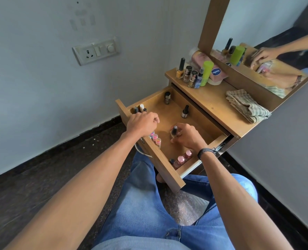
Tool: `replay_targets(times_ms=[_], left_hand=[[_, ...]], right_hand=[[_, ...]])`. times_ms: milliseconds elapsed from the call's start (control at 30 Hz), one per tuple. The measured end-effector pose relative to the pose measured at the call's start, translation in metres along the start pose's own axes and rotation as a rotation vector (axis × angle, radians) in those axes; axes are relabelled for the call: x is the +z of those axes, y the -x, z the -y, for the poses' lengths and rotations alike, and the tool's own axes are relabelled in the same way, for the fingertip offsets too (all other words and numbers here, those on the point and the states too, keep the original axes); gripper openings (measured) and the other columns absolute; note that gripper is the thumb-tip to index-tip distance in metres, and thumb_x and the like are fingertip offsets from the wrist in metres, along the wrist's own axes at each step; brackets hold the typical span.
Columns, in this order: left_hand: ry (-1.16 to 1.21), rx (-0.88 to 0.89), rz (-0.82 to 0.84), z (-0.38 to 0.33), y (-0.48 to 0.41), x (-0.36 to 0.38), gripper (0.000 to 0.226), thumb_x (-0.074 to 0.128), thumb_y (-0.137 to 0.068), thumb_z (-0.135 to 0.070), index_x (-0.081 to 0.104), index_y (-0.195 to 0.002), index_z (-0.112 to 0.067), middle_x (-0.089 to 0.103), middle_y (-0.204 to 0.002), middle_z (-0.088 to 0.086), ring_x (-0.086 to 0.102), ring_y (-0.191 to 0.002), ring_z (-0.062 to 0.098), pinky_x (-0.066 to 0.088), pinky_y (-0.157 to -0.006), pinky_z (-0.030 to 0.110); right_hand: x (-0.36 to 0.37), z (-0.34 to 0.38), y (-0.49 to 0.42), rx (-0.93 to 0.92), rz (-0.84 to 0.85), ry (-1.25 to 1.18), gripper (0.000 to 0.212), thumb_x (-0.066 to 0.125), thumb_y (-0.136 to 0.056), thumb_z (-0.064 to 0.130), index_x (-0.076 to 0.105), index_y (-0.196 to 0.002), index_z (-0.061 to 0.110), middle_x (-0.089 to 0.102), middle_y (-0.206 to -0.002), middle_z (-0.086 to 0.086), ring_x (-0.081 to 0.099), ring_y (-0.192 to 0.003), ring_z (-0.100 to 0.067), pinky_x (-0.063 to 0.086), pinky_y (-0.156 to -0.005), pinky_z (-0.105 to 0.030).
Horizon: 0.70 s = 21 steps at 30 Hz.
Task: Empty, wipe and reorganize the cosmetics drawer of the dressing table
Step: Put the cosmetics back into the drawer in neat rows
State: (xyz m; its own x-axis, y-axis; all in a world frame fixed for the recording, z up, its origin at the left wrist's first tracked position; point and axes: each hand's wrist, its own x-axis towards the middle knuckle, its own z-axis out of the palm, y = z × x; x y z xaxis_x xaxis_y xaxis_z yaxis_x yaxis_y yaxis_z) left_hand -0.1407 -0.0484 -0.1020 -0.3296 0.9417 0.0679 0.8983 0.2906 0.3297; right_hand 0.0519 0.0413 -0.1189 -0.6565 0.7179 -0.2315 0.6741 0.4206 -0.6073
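The wooden drawer of the dressing table stands pulled open over my lap. My right hand holds a black-capped nail polish bottle upright over the drawer floor. My left hand is curled at the drawer's front wall, above small pink-capped bottles; what it holds is hidden. Two dark-capped bottles stand at the back of the drawer. Pink-capped bottles line the right front corner, and slim tubes stand in the left corner.
On the table top stand several bottles, a green can and a pink tub. A folded striped cloth lies to the right. A mirror leans behind. A wall socket is on the left.
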Motion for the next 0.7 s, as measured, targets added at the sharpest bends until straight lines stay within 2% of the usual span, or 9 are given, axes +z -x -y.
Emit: replay_targets(times_ms=[100,167,233,267,333,467,533,600,700], left_hand=[[0.017,0.0,-0.031,0.0,0.003,-0.003,0.021,0.052,-0.097,-0.024,0.072,-0.104,-0.03,0.063,-0.079,-0.017,0.056,-0.069,0.008,0.037,-0.07,0.027],[0.042,0.009,-0.062,-0.001,0.006,-0.003,0.02,0.053,-0.097,-0.021,0.073,-0.1,-0.026,0.062,-0.074,-0.016,0.052,-0.058,0.002,0.036,-0.057,0.023],[0.111,0.025,-0.112,-0.001,0.008,-0.004,0.021,0.053,-0.096,-0.014,0.073,-0.095,-0.021,0.067,-0.078,-0.012,0.053,-0.056,-0.001,0.034,-0.05,0.017],[0.171,0.036,-0.154,0.0,0.008,-0.005,0.021,0.053,-0.096,-0.01,0.073,-0.094,-0.017,0.07,-0.085,-0.008,0.058,-0.062,0.0,0.037,-0.052,0.015],[0.333,0.04,-0.29,0.002,0.008,-0.008,0.019,0.054,-0.096,-0.002,0.071,-0.097,-0.01,0.071,-0.098,-0.001,0.065,-0.082,0.008,0.049,-0.066,0.016],[0.66,-0.274,-0.611,0.008,-0.005,-0.019,0.029,0.05,-0.091,0.008,0.067,-0.108,-0.007,0.063,-0.101,-0.003,0.061,-0.088,0.001,0.056,-0.081,0.024],[0.667,-0.363,-0.61,0.009,-0.017,-0.025,0.033,0.048,-0.089,0.009,0.067,-0.109,-0.01,0.064,-0.103,-0.003,0.062,-0.091,0.003,0.054,-0.092,0.035],[0.629,-0.355,-0.524,0.008,-0.025,-0.028,0.034,0.047,-0.09,0.006,0.066,-0.109,-0.015,0.065,-0.109,-0.003,0.064,-0.099,0.011,0.051,-0.098,0.041],[0.598,-0.319,-0.424,0.007,-0.028,-0.024,0.038,0.045,-0.091,0.006,0.063,-0.111,-0.02,0.063,-0.115,-0.003,0.062,-0.104,0.013,0.052,-0.085,0.026]], right_hand=[[0.001,-0.004,-0.001,0.026,-0.027,-0.043,0.044,0.085,-0.079,0.017,0.065,-0.117,0.023,0.064,-0.105,0.002,0.063,-0.095,-0.02,0.053,-0.077,-0.03],[0.002,-0.007,-0.001,0.033,-0.021,-0.05,0.047,0.085,-0.079,0.014,0.064,-0.12,0.024,0.063,-0.103,0.004,0.062,-0.093,-0.019,0.05,-0.075,-0.028],[0.002,-0.007,-0.001,0.029,-0.002,-0.04,0.052,0.083,-0.08,0.012,0.062,-0.126,0.023,0.062,-0.102,0.005,0.062,-0.094,-0.018,0.049,-0.076,-0.028],[0.002,-0.007,-0.001,0.028,0.006,-0.036,0.054,0.083,-0.08,0.011,0.062,-0.129,0.021,0.062,-0.103,0.005,0.061,-0.095,-0.017,0.049,-0.076,-0.028],[0.001,-0.007,-0.002,0.027,0.012,-0.033,0.056,0.083,-0.08,0.01,0.061,-0.131,0.02,0.062,-0.103,0.004,0.061,-0.095,-0.017,0.048,-0.076,-0.026],[0.0,-0.009,-0.002,0.018,0.019,-0.033,0.055,0.083,-0.08,0.011,0.062,-0.13,0.019,0.062,-0.1,0.004,0.06,-0.092,-0.015,0.043,-0.07,-0.022],[0.0,-0.009,-0.003,0.016,0.024,-0.048,0.054,0.083,-0.08,0.012,0.062,-0.129,0.019,0.063,-0.1,0.004,0.061,-0.091,-0.014,0.042,-0.066,-0.018],[0.001,-0.008,-0.004,0.011,0.032,-0.058,0.051,0.083,-0.081,0.013,0.063,-0.126,0.019,0.064,-0.099,0.004,0.062,-0.087,-0.01,0.042,-0.065,-0.016],[0.001,-0.009,-0.005,0.013,0.033,-0.07,0.048,0.083,-0.08,0.014,0.063,-0.124,0.019,0.064,-0.097,0.005,0.058,-0.081,-0.003,0.042,-0.065,-0.017]])
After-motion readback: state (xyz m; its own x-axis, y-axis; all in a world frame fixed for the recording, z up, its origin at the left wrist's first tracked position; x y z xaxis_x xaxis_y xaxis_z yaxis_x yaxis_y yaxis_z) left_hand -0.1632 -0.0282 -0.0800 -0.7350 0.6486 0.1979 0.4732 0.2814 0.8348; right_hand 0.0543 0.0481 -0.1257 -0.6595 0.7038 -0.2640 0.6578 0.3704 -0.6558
